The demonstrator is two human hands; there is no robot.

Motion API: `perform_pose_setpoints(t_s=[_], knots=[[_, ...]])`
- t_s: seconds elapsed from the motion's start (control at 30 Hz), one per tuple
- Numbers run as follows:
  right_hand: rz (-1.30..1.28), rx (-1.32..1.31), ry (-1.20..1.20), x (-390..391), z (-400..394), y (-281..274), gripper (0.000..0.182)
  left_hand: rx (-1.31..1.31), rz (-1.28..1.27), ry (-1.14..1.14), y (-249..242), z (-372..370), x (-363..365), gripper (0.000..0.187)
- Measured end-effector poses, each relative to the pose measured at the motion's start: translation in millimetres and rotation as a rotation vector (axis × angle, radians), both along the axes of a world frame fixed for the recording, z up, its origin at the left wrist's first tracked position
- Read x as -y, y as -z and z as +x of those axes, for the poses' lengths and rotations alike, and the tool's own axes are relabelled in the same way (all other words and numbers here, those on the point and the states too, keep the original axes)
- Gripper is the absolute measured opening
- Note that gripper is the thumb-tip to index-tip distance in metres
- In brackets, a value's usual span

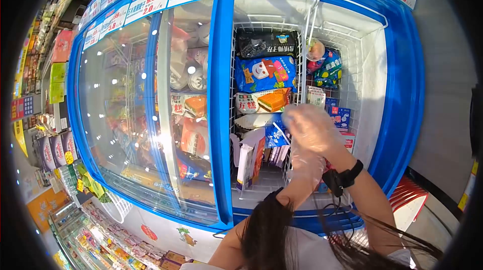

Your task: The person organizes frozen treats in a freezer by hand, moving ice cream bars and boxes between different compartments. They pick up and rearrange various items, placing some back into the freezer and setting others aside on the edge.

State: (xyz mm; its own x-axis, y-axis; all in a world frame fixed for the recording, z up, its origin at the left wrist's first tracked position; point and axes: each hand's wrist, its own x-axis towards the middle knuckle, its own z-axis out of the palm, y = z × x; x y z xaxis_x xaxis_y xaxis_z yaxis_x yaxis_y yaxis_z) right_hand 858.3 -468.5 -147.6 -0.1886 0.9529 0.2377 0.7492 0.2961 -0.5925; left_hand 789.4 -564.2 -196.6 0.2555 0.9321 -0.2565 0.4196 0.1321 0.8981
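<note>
Both hands in thin clear plastic gloves, over the open right side of the blue chest freezer [402, 94]. Right hand [314, 129] blurred, grip unreadable; left hand [307, 167] below it, grip also unclear. Nearest: glossy flat blue-white packet [275, 135], long axis tilted up-right, in white wire basket [298, 76]. Glass lid [126, 104] covers left.

Both hands wear thin clear plastic gloves: right hand [313, 128], left hand [305, 165]. Black watch [342, 177] with black strap on right wrist. Long dark hair [266, 230] hangs forward; white top [312, 250] at the shoulders.
</note>
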Motion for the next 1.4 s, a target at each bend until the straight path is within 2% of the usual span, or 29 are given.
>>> perform_pose_setpoints(t_s=[0.03, 0.1, 0.13, 0.2, 0.23, 0.27, 0.33, 0.37, 0.43, 0.47, 0.53, 0.57, 0.6, 0.63, 0.67, 0.73, 0.77, 0.8, 0.87, 1.0, 1.07, 1.1, 1.13, 1.2, 1.27, 1.33, 1.4], knots=[[-0.001, -0.002, 0.003, -2.5, -5.2, 0.8, 0.023, 0.056, -0.118, -0.072, -0.3, -2.8, 5.9, 0.024], [-0.320, 0.139, -0.374, -12.6, -14.2, 3.7, 0.029, 0.171, -0.340, -0.222, 3.2, -6.0, 11.1, 0.023], [-0.316, 0.139, -0.375, -16.4, -22.7, 6.8, 0.029, 0.170, -0.336, -0.223, -16.4, -12.7, 1.1, 0.023], [-0.525, 0.569, -0.652, -19.5, -37.4, 14.5, 0.032, -0.669, -0.065, 0.632, -80.6, -36.2, -28.2, 0.029], [-0.463, 0.612, -0.710, -16.0, -38.3, 14.3, 0.037, -0.725, 0.059, 0.702, -87.3, -41.1, -28.7, 0.022], [-0.465, 0.607, -0.702, -10.5, -38.9, 29.0, 0.037, -0.727, 0.062, 0.711, -95.2, -44.9, -28.3, 0.022], [-0.320, 0.595, -0.647, 2.0, -36.1, 71.0, 0.043, -0.748, 0.097, 0.623, -108.5, -50.5, -27.8, 0.020], [-0.327, 0.591, -0.640, 3.3, -31.3, 69.7, 0.043, -0.747, 0.095, 0.634, -113.8, -56.4, -30.9, 0.020], [-0.350, 0.519, -0.627, 3.6, -19.4, 62.6, 0.047, -0.601, 0.120, 0.413, -120.4, -72.4, -37.4, 0.021], [-0.360, 0.478, -0.619, 2.2, -15.0, 54.7, 0.049, -0.608, 0.116, 0.427, -114.7, -78.6, -38.7, 0.021], [-0.377, 0.396, -0.593, -0.4, -9.6, 37.5, 0.054, -0.775, 0.398, 0.095, -88.7, -91.7, -40.0, 0.056], [-0.472, 0.328, -0.570, -2.1, -7.2, 28.3, 0.056, -0.776, 0.409, 0.115, -72.5, -95.9, -37.3, 0.056], [-0.478, 0.319, -0.546, -1.1, -4.4, 32.7, 0.056, -0.969, 0.347, 0.080, -56.4, -99.4, -32.5, 0.066], [-0.332, 0.293, -0.541, 2.9, -0.8, 38.2, 0.053, -1.161, 0.279, 0.046, -51.2, -100.4, -30.9, 0.076], [-0.184, 0.271, -0.534, 7.1, 2.3, 42.8, 0.049, -1.158, 0.285, 0.070, -46.1, -102.6, -30.9, 0.076], [-0.140, 0.269, -0.506, 10.5, 5.5, 50.6, 0.056, -1.071, 0.190, -0.126, -38.0, -109.4, -43.3, 0.080], [-0.113, 0.288, -0.486, 12.7, 6.6, 52.8, 0.060, -1.036, 0.097, -0.117, -41.6, -114.1, -49.6, 0.084], [-0.084, 0.303, -0.468, 15.1, 5.8, 55.0, 0.064, -1.040, 0.142, -0.080, -35.2, -122.8, -46.8, 0.086], [-0.133, 0.353, -0.429, 13.9, 6.2, 55.8, 0.071, -1.220, -0.061, 0.033, -48.7, -115.3, -54.1, 0.076], [-0.145, 0.232, -0.280, 10.9, 3.2, 56.8, 0.078, -1.264, -0.095, 0.048, -61.4, -110.2, -60.0, 0.063], [-0.042, 0.166, -0.209, 9.5, 0.4, 59.8, 0.077, -1.299, -0.054, 0.079, -63.2, -106.5, -56.2, 0.053], [-0.048, 0.162, -0.202, 8.3, -0.3, 57.0, 0.077, -1.261, 0.087, 0.070, -58.7, -108.2, -43.7, 0.052], [-0.101, 0.158, -0.203, 6.2, -0.7, 50.5, 0.074, -1.263, 0.084, 0.078, -62.5, -110.1, -38.1, 0.052], [-0.158, 0.154, -0.201, 5.5, -2.2, 51.4, 0.072, -1.088, 0.350, 0.209, -72.3, -110.9, -30.0, 0.052], [-0.067, 0.183, -0.203, 6.4, -5.5, 57.7, 0.068, -1.017, 0.374, 0.201, -83.7, -109.1, -26.4, 0.052], [-0.078, 0.201, -0.193, 8.8, -6.3, 55.1, 0.061, -0.961, 0.220, 0.239, -91.4, -112.6, -21.6, 0.053], [-0.086, 0.220, -0.189, 8.7, -5.8, 53.5, 0.054, -0.941, 0.305, 0.258, -99.4, -121.8, -18.7, 0.052]])
